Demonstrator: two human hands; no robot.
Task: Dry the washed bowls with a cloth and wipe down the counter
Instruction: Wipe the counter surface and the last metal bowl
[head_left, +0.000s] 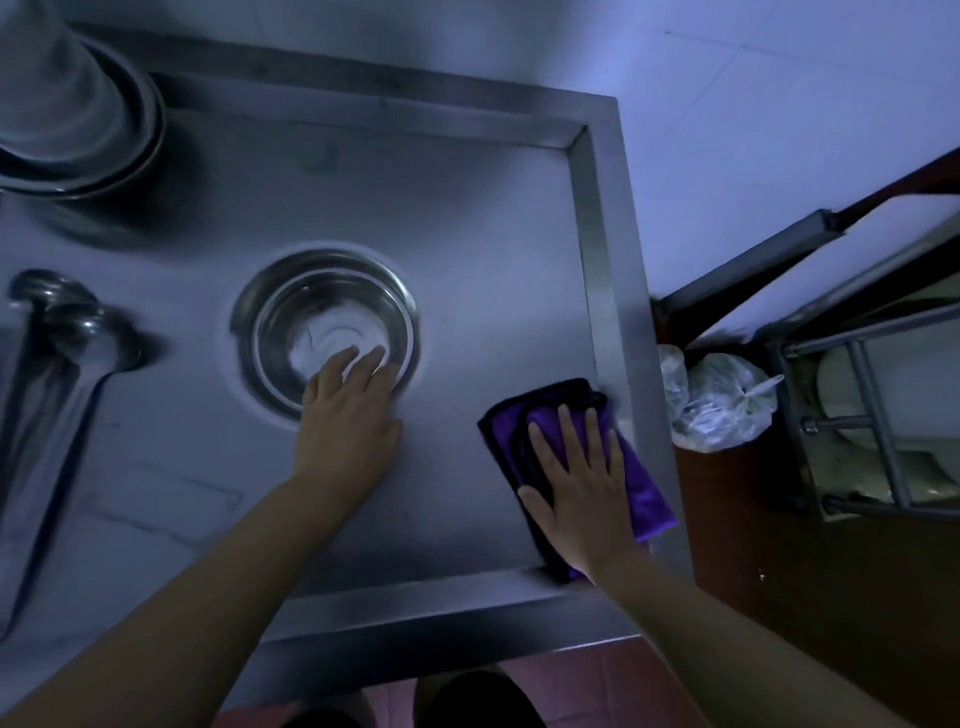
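Observation:
A steel bowl stands upright in the middle of the steel counter. My left hand lies over its near rim, fingertips reaching down inside the bowl. Near the counter's right edge, my right hand presses flat, fingers spread, on a folded purple cloth. A stack of steel bowls sits at the far left corner. The view is dim and blurred.
A steel ladle lies at the left of the counter. A raised rim runs along the back and right edges. Beyond the right edge are plastic bags on the floor and a metal rack with dishes.

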